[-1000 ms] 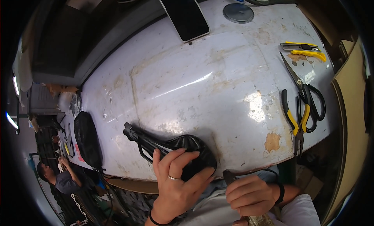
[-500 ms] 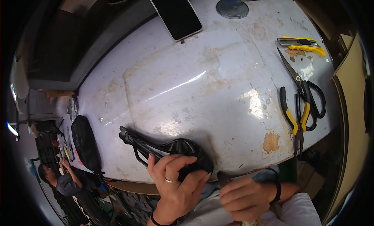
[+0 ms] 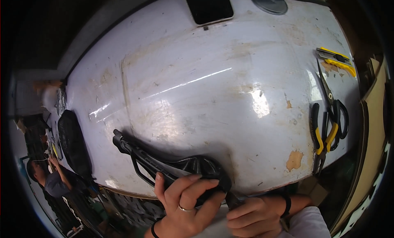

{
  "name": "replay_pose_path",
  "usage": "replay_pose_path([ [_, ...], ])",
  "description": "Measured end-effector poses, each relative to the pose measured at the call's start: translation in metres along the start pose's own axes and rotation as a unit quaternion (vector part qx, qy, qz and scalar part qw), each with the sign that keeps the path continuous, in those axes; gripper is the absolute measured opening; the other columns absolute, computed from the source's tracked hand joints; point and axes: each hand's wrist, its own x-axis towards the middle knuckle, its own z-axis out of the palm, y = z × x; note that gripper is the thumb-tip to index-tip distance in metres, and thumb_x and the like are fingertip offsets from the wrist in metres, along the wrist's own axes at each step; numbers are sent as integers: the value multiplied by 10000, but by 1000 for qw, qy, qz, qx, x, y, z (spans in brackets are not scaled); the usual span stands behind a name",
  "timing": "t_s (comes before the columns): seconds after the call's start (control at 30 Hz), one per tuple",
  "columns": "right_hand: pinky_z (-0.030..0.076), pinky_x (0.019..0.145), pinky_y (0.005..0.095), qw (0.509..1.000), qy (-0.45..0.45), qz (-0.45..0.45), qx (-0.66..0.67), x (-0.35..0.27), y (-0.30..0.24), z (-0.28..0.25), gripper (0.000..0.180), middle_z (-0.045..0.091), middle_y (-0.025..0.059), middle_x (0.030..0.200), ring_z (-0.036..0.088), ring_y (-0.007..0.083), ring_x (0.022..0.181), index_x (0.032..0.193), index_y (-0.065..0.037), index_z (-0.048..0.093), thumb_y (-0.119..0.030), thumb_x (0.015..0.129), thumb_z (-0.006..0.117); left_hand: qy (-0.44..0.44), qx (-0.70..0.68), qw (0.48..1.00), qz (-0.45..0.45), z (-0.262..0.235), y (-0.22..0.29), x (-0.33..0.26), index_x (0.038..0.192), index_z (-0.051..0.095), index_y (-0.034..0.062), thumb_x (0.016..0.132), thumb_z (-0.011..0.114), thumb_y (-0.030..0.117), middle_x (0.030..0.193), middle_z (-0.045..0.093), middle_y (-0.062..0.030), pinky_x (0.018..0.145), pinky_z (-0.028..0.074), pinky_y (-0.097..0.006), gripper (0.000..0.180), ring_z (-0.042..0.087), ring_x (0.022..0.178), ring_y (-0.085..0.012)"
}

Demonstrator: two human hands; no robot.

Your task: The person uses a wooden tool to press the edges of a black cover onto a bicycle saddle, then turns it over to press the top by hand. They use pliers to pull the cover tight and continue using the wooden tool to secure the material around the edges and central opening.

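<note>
A black bicycle saddle lies underside up at the table's near edge, its narrow nose pointing left and a thin rail showing. Its black cover is wrinkled at the wide end. My left hand, with a ring on one finger, is closed on that wide end, thumb and fingers pressing the cover. Close beside it, my right hand is wrapped round a dark hand tool. Only the tool's dark end shows, at the saddle's edge; its exact kind is hidden by my fingers.
Pliers, black scissors and a yellow box cutter lie along the right side. A phone and round grey lid are at the far edge. Left stand a long black textured object and another person.
My right hand has brought the tool's end up against the saddle's wide end. The left hand keeps its hold. The whole view has shifted, with the right-side tools appearing farther right.
</note>
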Motion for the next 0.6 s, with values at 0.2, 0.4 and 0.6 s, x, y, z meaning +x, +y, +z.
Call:
replay_pose_path([
  [0.2, 626, 730, 474, 985, 1, 143, 97, 26, 2, -20, 396, 622, 116, 699, 642, 297, 601, 725, -40, 556, -221, 1039, 715, 6, -6, 999, 32, 2, -13, -9, 930, 766, 200, 779, 874, 180, 1219, 711, -28, 1230, 297, -619, 187, 635, 1207, -292],
  [0.4, 659, 735, 531, 976, -131, 143, 101, 13, -12, -38, 170, 719, 189, 895, 727, 364, 765, 903, 46, 616, -1, 1016, 734, -31, -30, 999, -21, -6, -5, -7, 917, 766, 156, 747, 881, 231, 1246, 689, -52, 1264, 248, -652, 218, 627, 1246, -323],
  [0.6, 665, 738, 515, 985, -110, 125, 40, -1, -31, -45, 168, 733, 182, 918, 738, 356, 789, 926, 30, 631, -40, 1034, 738, -21, 24, 999, -38, -1, 9, 4, 852, 746, 143, 687, 971, 262, 1158, 596, -88, 1198, 297, -678, 303, 587, 1194, -360],
])
